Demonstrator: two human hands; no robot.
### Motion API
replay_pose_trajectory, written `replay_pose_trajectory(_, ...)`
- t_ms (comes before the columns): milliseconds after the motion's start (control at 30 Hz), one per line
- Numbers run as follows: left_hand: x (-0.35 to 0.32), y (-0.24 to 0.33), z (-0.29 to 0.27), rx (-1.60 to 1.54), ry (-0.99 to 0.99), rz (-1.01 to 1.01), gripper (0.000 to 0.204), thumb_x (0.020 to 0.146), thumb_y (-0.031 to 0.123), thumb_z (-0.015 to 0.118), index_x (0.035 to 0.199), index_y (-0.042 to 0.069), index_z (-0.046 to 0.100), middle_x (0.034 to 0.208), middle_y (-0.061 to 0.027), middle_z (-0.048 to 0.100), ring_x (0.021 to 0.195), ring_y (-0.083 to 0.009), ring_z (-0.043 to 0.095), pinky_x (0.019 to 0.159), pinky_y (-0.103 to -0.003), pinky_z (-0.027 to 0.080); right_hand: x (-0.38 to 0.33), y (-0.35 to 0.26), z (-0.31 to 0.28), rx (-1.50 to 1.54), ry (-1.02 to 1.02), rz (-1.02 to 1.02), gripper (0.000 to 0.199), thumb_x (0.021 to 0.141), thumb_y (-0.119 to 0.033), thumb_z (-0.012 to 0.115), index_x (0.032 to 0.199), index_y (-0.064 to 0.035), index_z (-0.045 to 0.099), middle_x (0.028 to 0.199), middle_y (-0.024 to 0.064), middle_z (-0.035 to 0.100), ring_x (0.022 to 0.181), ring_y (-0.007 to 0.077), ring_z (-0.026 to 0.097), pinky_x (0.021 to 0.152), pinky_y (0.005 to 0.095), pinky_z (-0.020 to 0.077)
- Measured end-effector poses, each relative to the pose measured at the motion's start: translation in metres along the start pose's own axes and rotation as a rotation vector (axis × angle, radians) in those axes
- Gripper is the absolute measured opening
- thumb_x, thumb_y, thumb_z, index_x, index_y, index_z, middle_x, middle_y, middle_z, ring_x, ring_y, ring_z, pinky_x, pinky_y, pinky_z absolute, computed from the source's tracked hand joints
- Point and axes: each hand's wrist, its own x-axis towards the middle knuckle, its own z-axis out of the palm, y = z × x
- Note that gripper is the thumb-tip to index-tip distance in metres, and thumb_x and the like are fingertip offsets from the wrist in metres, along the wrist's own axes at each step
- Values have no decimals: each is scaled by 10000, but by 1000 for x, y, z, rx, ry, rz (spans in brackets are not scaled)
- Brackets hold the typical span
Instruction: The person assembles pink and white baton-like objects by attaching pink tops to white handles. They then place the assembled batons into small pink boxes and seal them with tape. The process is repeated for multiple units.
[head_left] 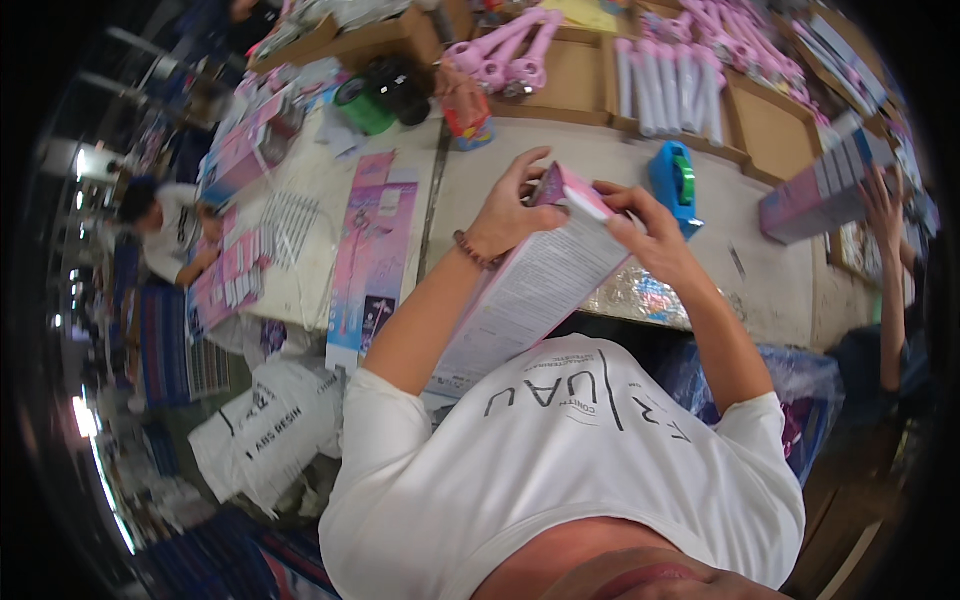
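Observation:
A long pink carton point(535, 290) with fine print on its broad white side slants from my chest up to the table. Both my hands are at its far end. My left hand point(512, 208) is curled round the left edge, its thumb lying by the end flap. On the right corner of the same end, my right hand point(650, 228) pinches with thumb and fingers. A white strip or flap edge shows between the hands; whether the end is fully closed I cannot tell. Beyond my right hand stands a blue tape dispenser point(672, 188) with a green roll.
Flat printed cartons point(375, 235) lie to the left. At the back, cardboard trays point(570, 75) hold pink wand parts point(510, 55) and whitish tubes point(668, 90). A green tape roll point(362, 105) stands nearby. On the right, another person's hand point(882, 205) holds a carton point(815, 190); another person sits left.

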Motion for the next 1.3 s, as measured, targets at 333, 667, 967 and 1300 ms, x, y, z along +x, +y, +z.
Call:
replay_pose_trajectory(333, 6, 5, 16, 7, -5, -22, 921, 654, 220, 803, 1420, 16, 335, 1197, -157, 515, 988, -197, 551, 854, -316, 486, -2, -14, -4, -77, 154, 80, 302, 929, -69, 581, 1226, -21, 603, 1066, 62, 670, 933, 92, 568, 831, 259, 477)
replay_pose_trajectory(667, 10, 1, 24, -20, -22, -54, 882, 646, 194, 809, 1398, 29, 378, 1178, -148, 538, 955, -185, 563, 830, -312, 495, -30, 7, 14, -199, 16, -140, 455, 944, -139, 530, 1371, -19, 427, 1482, 133, 366, 1336, 248, 375, 1099, 371, 307)
replay_pose_trajectory(967, -32, 27, 29, 643, -64, 125, 869, 597, 261, 820, 1357, 63, 449, 1224, -181, 455, 1141, -324, 504, 976, -367, 424, -45, 167, -128, -633, 895, 436, 424, 907, -366, 554, 1127, -17, 648, 994, 110, 682, 898, 221, 627, 842, 311, 478)
replay_pose_trajectory(1300, -51, 15, 40, 736, -69, 142, 767, 577, 324, 821, 1263, 132, 538, 1265, -211, 408, 1147, -390, 497, 966, -425, 444, -33, 195, -155, -118, 687, 823, 328, 807, -311, 662, 1034, -75, 688, 794, 24, 614, 648, 148, 512, 556, 314, 446)
